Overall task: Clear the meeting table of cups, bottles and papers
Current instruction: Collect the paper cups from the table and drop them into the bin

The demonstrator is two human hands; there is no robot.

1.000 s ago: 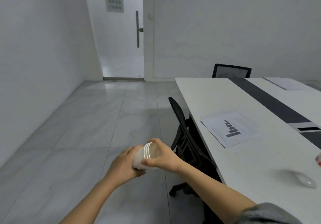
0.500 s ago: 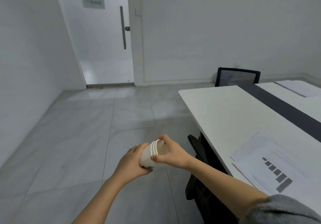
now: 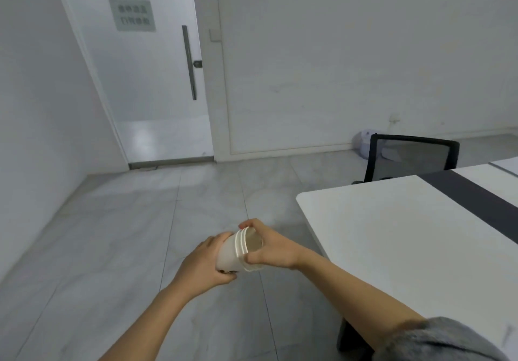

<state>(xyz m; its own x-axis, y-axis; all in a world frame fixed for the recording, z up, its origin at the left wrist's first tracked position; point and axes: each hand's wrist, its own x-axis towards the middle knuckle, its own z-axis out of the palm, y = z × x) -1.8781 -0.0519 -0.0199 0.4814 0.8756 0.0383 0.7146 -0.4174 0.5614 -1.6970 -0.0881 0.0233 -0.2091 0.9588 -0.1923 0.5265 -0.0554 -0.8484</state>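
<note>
A stack of white paper cups (image 3: 238, 251), nested so that their rims line up, lies on its side in front of me above the floor. My left hand (image 3: 203, 265) wraps around the bottom end of the stack. My right hand (image 3: 270, 250) grips the rims at the open end, which faces right. Both hands are left of the white meeting table (image 3: 392, 237), whose near corner shows bare with a dark strip (image 3: 476, 198) along its middle.
A black mesh chair (image 3: 412, 157) stands at the table's far end. Behind it, a pale bag or bin (image 3: 363, 143) sits against the wall. A closed white door (image 3: 151, 80) with a long handle is at the back left. Grey floor tiles spread between.
My view has swung left and moved forward along the table, so the printed papers have left the frame. Both hands keep the same grip on the cup stack.
</note>
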